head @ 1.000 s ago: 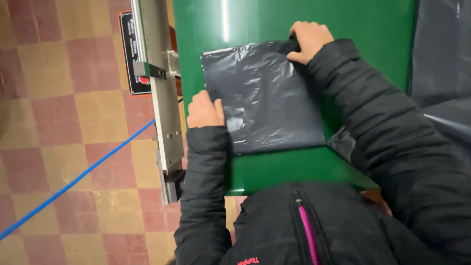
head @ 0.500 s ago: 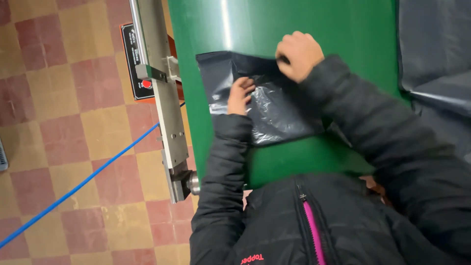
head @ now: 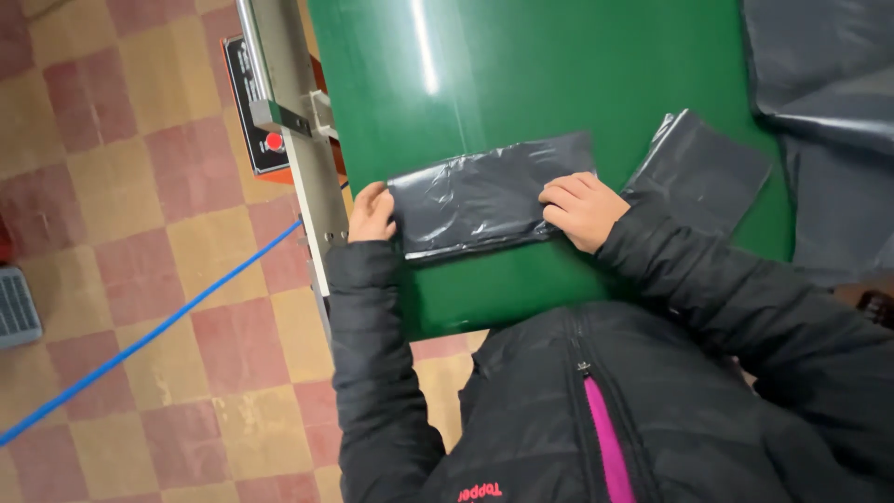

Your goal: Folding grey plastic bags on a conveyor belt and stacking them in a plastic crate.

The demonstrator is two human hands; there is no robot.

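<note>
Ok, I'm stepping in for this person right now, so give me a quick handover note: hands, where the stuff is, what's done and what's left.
Left hand: flat on the left end of the folded grey plastic bag.
Right hand: pressing down on the bag's right part.
Where: the bag lies as a narrow strip on the green table. Another folded bag lies to the right, and loose grey plastic sheets at the far right.
Done: this bag is folded into a strip.
Left: judging by the pictures, probably another fold, then the loose sheets.
</note>
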